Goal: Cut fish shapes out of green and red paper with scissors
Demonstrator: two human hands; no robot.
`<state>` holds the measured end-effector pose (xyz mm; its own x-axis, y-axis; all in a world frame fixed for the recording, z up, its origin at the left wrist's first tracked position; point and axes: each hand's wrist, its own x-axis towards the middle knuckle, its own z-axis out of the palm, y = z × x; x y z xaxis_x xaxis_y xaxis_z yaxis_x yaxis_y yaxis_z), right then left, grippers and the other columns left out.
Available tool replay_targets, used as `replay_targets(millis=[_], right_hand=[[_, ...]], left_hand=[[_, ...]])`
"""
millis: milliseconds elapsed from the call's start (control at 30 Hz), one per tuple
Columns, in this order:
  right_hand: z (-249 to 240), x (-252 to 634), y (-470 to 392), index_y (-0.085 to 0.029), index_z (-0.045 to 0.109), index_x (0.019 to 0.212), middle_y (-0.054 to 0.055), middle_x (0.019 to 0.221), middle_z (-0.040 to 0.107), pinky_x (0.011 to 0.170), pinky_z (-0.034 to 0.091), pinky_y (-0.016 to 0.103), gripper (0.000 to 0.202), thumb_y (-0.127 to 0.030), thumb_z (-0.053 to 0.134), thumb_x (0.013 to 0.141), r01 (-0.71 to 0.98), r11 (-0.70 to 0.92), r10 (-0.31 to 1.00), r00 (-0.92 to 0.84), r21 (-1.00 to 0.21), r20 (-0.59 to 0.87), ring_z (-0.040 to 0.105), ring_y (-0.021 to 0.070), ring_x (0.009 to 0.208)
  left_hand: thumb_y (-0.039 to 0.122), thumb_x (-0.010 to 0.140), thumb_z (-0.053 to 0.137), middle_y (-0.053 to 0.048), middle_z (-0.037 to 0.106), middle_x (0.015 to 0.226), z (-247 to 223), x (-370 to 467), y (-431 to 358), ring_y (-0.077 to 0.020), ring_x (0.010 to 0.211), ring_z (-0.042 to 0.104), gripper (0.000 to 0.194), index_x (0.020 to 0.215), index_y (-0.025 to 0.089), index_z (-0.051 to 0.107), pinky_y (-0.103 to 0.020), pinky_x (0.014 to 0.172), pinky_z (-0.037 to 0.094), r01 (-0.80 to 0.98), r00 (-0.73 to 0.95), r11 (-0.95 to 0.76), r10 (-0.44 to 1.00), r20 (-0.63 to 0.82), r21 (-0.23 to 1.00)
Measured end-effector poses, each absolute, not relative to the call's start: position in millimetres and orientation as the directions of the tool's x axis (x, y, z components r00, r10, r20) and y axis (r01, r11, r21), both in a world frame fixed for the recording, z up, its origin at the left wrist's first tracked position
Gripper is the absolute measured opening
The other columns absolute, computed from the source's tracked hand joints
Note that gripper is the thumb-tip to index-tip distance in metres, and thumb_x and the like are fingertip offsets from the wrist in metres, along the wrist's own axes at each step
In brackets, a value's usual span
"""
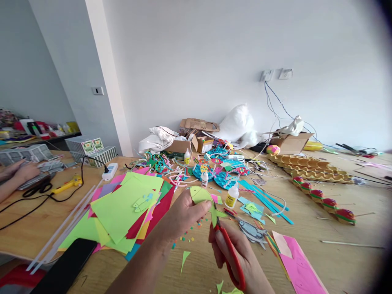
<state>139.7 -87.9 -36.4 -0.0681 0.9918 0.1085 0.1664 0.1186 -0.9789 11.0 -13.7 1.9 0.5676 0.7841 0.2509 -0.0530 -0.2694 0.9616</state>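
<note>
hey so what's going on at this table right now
A person's left hand pinches a light green paper fish, while the right hand holds red-handled scissors with the blades at its tail. Green scraps lie below on the table. Coloured sheets are piled to the left.

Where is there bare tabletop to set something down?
Bare wood shows right of the pink sheet, nearer than the white stick, and between the black phone and left forearm. Crowded: around the blue crafts and paper stack.
</note>
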Motion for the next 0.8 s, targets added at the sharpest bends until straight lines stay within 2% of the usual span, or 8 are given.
replay_targets(millis=[167,633,800], right_hand=[[-38.1,141.4,-89.2,-0.018,0.045,0.067,-0.006,0.044,0.04,0.045,0.029,0.021,0.047,-0.062,0.035,0.082,0.188,0.136,0.989,-0.088,-0.973,0.121,0.036,0.0096,0.041],[-35.9,140.6,-89.1,-0.019,0.044,0.063,-0.006,0.043,0.037,0.044,0.03,0.021,0.05,-0.066,0.036,0.08,0.182,0.122,0.99,-0.091,-0.976,0.107,0.035,0.0093,0.04],[-38.3,140.3,-89.2,-0.018,0.046,0.064,-0.007,0.041,0.035,0.04,0.026,0.02,0.051,-0.066,0.036,0.08,0.163,0.114,0.991,-0.083,-0.98,0.102,0.033,0.0082,0.037]], left_hand=[[0.024,0.079,0.047,0.006,0.036,0.057,2.5,11.2,-13.9,-0.0072,0.052,0.034,0.019,0.062,0.018,0.039,-0.021,0.049,0.03,-0.082,0.576,-0.24,0.78,0.243,0.967],[0.023,0.077,0.048,0.006,0.035,0.057,3.2,11.4,-13.9,-0.0073,0.052,0.035,0.019,0.061,0.018,0.038,-0.021,0.05,0.03,-0.057,0.546,-0.256,0.801,0.245,0.965],[0.026,0.077,0.049,0.006,0.037,0.057,-0.1,12.0,-13.7,-0.0073,0.052,0.036,0.018,0.063,0.018,0.04,-0.021,0.05,0.03,-0.063,0.539,-0.245,0.807,0.239,0.968]])
